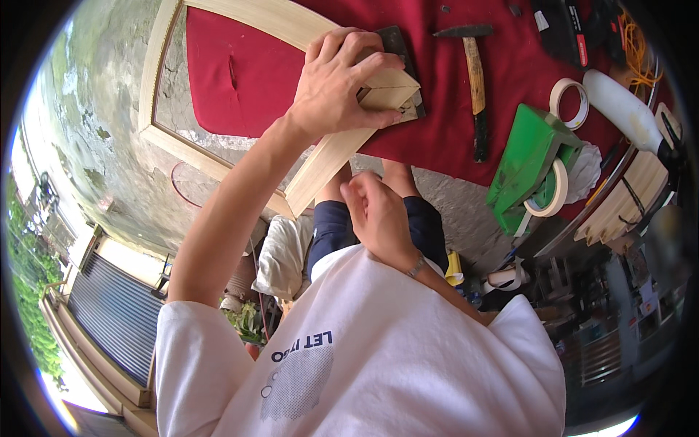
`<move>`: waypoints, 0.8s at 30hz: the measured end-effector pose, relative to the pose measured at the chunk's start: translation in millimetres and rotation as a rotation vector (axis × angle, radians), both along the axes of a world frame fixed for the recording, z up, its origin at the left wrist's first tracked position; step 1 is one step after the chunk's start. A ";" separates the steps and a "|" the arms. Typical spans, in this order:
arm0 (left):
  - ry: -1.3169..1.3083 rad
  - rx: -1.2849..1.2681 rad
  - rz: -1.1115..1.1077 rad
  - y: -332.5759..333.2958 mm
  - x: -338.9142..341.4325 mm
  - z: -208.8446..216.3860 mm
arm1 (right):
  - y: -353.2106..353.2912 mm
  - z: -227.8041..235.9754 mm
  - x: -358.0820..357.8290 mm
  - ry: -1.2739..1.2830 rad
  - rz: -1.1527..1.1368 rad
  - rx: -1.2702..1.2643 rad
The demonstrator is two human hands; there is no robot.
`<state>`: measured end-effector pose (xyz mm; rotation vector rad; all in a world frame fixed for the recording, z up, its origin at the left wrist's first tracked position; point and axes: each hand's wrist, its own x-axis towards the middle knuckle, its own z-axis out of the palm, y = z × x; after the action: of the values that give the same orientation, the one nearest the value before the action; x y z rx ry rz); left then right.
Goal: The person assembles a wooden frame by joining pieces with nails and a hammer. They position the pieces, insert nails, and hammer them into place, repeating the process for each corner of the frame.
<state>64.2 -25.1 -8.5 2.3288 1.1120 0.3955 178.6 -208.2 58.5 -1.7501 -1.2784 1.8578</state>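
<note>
A pale wooden frame (156,69) reaches out past the left side of a table with a red cloth. My left hand (336,81) is closed over its near right corner, fingers on top and thumb along the near side of the mitred joint. Under that corner lies a dark flat metal plate (416,109). My right hand (380,217) is held close to my body, below the frame and apart from it. Its fingers are curled in, and what they hold, if anything, is hidden. Right of the corner, a hammer (475,84) with a worn wooden handle rests on the cloth.
On the right stand a green tape dispenser (520,164), a roll of masking tape (569,102) and a white bottle (622,109). Wooden strips (626,197) and an orange cord (641,54) lie beyond. The red cloth (444,138) ends just before my legs.
</note>
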 end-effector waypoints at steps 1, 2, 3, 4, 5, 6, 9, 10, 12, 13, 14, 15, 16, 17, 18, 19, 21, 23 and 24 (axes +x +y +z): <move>0.009 0.006 0.009 0.1 -1.1 0.1 | -10.0 -3.9 7.0 0.091 0.169 0.129; 0.007 0.007 0.004 -0.2 1.0 -0.6 | -22.0 -4.8 10.3 0.170 0.324 0.254; 0.005 0.009 0.000 -0.3 2.5 -1.0 | -36.2 0.8 2.7 0.214 0.552 0.209; 0.010 -0.002 0.001 -1.7 2.5 0.0 | -53.8 7.8 -5.4 0.256 0.784 0.157; 0.011 -0.011 -0.004 -1.5 2.3 1.2 | -76.7 4.0 -7.4 0.267 0.887 0.150; 0.022 -0.017 0.002 -0.8 1.2 2.4 | -95.1 -1.1 -7.5 0.286 1.001 0.146; 0.002 -0.015 0.004 -1.1 0.0 0.5 | -110.1 3.0 3.4 0.284 0.977 0.081; 0.006 -0.019 0.008 -1.8 -0.1 0.6 | -111.4 5.0 8.3 0.260 0.950 0.079; 0.015 -0.026 0.014 -1.9 -0.3 1.7 | -112.5 5.2 10.9 0.257 1.065 0.035; 0.012 -0.018 0.013 -1.6 -0.3 1.9 | -110.5 3.7 11.2 0.293 1.110 -0.006; 0.009 -0.009 0.013 -1.6 -0.3 1.9 | -108.6 2.9 11.8 0.329 1.155 -0.047; 0.007 0.000 0.012 -1.3 -0.3 1.9 | -107.2 3.4 15.4 0.343 1.123 -0.064; 0.006 -0.001 0.011 -1.5 -1.0 1.8 | -104.6 5.1 20.0 0.360 1.093 -0.082; 0.005 -0.002 0.010 -1.4 -0.2 1.6 | -101.7 6.9 24.1 0.376 1.062 -0.100; 0.003 -0.003 0.008 -1.3 0.5 1.2 | -98.7 9.6 26.9 0.377 1.070 -0.083; -0.008 -0.007 0.008 -1.6 0.8 1.0 | -90.4 16.0 29.7 0.378 1.078 -0.068; -0.036 -0.008 0.003 -0.4 2.4 -1.8 | -77.2 16.2 36.2 0.333 0.963 0.058; -0.004 -0.008 0.007 -1.8 0.0 -2.1 | -39.3 8.9 53.0 0.265 0.623 0.159; 0.010 -0.010 0.007 -1.6 -1.3 -1.8 | 4.0 10.7 65.8 0.229 0.396 0.148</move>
<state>62.9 -26.8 -10.3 2.3212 1.1242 0.3808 244.5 -204.3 69.1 -1.2326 -1.7091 2.0308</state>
